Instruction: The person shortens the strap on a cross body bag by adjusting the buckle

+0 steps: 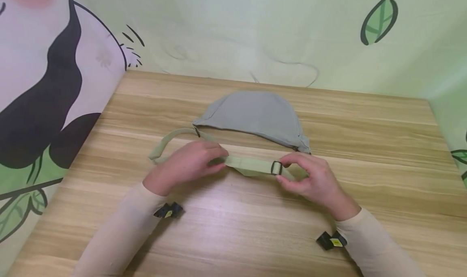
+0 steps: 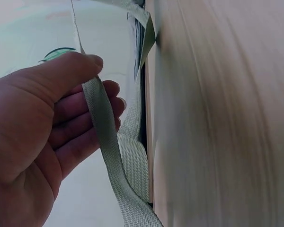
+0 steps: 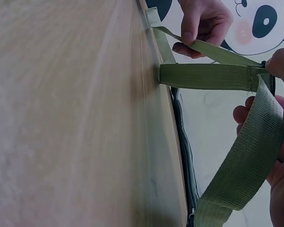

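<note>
A grey half-moon bag (image 1: 251, 114) lies flat on the table, its straight zipped edge toward me. From its two ends runs a light green webbing strap (image 1: 251, 164), part of it held up off the wood in front of the bag. My left hand (image 1: 191, 161) pinches the strap between thumb and fingers, also plain in the left wrist view. At the strap's right part sits a dark slide buckle (image 1: 276, 168). My right hand (image 1: 313, 179) pinches the strap at this buckle. In the right wrist view the webbing (image 3: 241, 161) hangs in a loop beside that hand.
The wood-grain table (image 1: 233, 236) carries the bag and strap. Behind it stands a pale green wall (image 1: 219, 33) with leaf drawings, and at the left a panda mural (image 1: 40, 86). Small black devices (image 1: 169, 210) are on both wrists.
</note>
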`<control>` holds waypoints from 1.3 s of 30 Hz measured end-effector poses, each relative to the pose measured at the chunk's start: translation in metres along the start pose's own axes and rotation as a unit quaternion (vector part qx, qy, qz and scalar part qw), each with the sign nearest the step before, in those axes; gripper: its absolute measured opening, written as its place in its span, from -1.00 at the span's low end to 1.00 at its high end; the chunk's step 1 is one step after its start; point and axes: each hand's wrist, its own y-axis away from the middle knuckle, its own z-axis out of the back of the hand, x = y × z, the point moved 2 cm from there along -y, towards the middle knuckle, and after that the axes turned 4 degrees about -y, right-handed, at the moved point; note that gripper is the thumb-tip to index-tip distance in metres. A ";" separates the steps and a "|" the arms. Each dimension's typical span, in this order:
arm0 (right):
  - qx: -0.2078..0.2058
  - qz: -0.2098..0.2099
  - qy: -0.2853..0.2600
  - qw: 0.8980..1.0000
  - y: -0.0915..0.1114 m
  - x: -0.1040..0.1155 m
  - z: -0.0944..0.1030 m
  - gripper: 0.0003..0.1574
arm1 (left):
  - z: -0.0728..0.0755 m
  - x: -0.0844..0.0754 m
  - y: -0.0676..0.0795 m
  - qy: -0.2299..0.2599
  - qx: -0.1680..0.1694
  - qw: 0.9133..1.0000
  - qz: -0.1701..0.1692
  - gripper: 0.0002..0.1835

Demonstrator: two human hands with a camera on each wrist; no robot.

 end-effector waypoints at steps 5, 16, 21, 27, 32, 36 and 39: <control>0.003 0.011 0.008 1.000 0.000 -0.001 0.000 -0.49 | 0.003 0.002 0.002 -0.008 -0.006 1.000 0.002 -0.82; 0.006 0.020 0.003 1.000 -0.002 0.000 0.001 -0.48 | 0.003 0.001 -0.001 0.004 0.031 0.999 0.030 -0.68; 0.011 0.011 0.000 1.000 -0.004 0.003 0.001 -0.45 | 0.001 -0.007 -0.011 0.037 0.034 0.998 0.030 -0.52; 0.008 0.001 0.003 1.000 -0.005 0.006 0.001 -0.42 | -0.005 -0.032 -0.035 0.075 -0.002 0.997 -0.002 -0.46; 0.017 -0.012 0.006 1.000 -0.005 0.006 -0.001 -0.38 | -0.013 -0.047 -0.046 0.085 -0.025 0.996 -0.019 -0.43; 0.030 -0.031 0.003 0.999 -0.004 0.006 -0.002 -0.35 | -0.016 -0.053 -0.049 0.093 -0.038 0.995 -0.024 -0.47; 0.036 -0.036 -0.003 0.999 -0.003 0.006 -0.003 -0.41 | -0.017 -0.055 -0.049 0.099 -0.038 0.994 -0.019 -0.51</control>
